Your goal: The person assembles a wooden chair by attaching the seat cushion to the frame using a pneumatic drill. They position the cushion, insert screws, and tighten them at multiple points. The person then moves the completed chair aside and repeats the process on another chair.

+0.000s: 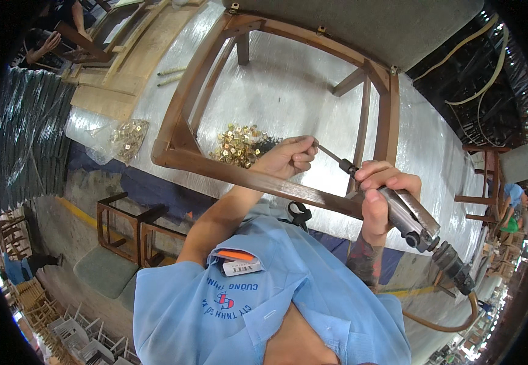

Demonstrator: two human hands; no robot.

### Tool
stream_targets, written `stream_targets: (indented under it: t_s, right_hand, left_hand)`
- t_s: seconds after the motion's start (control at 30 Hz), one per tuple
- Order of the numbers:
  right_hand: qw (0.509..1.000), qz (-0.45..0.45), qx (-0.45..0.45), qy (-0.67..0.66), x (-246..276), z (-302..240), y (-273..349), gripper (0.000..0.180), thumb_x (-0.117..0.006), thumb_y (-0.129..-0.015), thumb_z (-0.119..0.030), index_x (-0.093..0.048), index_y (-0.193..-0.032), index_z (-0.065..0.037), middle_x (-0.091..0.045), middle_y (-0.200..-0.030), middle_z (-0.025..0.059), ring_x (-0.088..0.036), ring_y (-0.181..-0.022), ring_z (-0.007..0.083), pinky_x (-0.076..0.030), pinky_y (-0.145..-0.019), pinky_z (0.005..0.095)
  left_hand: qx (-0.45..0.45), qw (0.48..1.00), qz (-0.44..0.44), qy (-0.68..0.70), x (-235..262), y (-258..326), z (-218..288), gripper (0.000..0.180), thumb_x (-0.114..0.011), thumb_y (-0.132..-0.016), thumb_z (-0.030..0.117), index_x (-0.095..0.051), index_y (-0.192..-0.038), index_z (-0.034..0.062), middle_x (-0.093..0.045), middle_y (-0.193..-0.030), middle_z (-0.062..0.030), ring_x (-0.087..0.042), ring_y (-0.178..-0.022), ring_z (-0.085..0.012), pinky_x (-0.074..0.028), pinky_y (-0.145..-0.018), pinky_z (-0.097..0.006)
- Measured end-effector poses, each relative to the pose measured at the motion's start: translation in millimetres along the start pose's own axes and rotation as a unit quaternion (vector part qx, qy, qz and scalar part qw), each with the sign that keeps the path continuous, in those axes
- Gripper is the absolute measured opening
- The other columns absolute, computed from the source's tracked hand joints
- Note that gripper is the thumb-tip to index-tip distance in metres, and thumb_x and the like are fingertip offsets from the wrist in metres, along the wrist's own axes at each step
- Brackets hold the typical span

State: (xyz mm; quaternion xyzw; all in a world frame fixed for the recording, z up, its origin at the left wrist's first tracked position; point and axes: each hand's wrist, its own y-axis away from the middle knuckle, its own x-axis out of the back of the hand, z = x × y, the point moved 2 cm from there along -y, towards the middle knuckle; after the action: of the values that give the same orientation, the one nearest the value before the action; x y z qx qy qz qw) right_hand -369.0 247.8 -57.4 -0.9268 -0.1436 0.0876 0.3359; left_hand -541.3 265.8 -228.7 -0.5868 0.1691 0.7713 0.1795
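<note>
My right hand is wrapped round a metallic pneumatic screwdriver, whose long thin bit points up and left. At the bit's tip, the fingers of my left hand are pinched together; whatever is between them is too small to make out. Both hands are over the near rail of a brown wooden chair frame, which rests on a plastic-covered table. Small metal brackets sit along its far rail. Inside the frame, beside my left hand, lie a heap of brass-coloured fittings and a pile of dark screws.
A clear bag of fittings lies left of the frame, near two thin sticks. A grey panel stands behind. An air hose loops from the tool. Chair frames stand below; another person's hands work at far left.
</note>
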Motion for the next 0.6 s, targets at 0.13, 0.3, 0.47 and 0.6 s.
stream_targets:
  t_s: [0.13, 0.3, 0.47, 0.6]
  right_hand:
    - [1.0, -0.023, -0.002, 0.016, -1.7, 1.0, -3.2, 0.029, -0.064, -0.078, 0.003, -0.048, -0.102, -0.002, -0.062, -0.073, 0.0138, -0.064, -0.075, 0.0291, -0.053, -0.075, 0.0447]
    - [0.998, -0.034, -0.01, 0.043, 1.0, 0.1, -14.3, 0.027, -0.063, -0.08, -0.001, -0.046, -0.101, -0.003, -0.061, -0.074, 0.013, -0.063, -0.074, 0.0279, -0.053, -0.074, 0.0435]
    - [0.999, 0.022, -0.015, 0.023, 4.6, 2.6, -27.3, 0.027, -0.065, -0.081, 0.003, -0.048, -0.102, -0.001, -0.062, -0.077, 0.0131, -0.063, -0.073, 0.0238, -0.054, -0.073, 0.0416]
    - [0.959, 0.1, -0.119, 0.237, 34.9, 26.2, -12.6, 0.025, -0.069, -0.079, 0.002, -0.049, -0.095, -0.002, -0.061, -0.079, 0.0105, -0.06, -0.07, 0.0183, -0.052, -0.07, 0.0373]
  left_hand:
    - [0.01, 0.999, 0.039, 0.022, -15.1, -2.8, -4.2, 0.021, -0.057, -0.1, 0.025, -0.054, -0.097, 0.0042, -0.053, -0.08, 0.0022, -0.04, -0.056, -0.0002, -0.035, -0.05, -0.016]
    - [0.02, 0.997, 0.043, 0.054, -17.7, -20.7, -8.5, 0.023, -0.058, -0.099, 0.028, -0.054, -0.095, 0.0059, -0.05, -0.075, 0.004, -0.039, -0.054, 0.0006, -0.034, -0.049, -0.015]
    - [0.007, 0.996, 0.048, 0.068, -21.2, -32.5, -8.1, 0.025, -0.058, -0.099, 0.029, -0.054, -0.094, 0.0054, -0.048, -0.071, 0.0053, -0.037, -0.053, -0.0003, -0.032, -0.048, -0.016]
    - [-0.081, 0.961, 0.104, -0.245, -1.9, -28.9, -14.4, 0.031, -0.048, -0.103, 0.032, -0.059, -0.109, 0.0042, -0.042, -0.086, 0.0054, -0.039, -0.074, -0.004, -0.036, -0.067, -0.017]
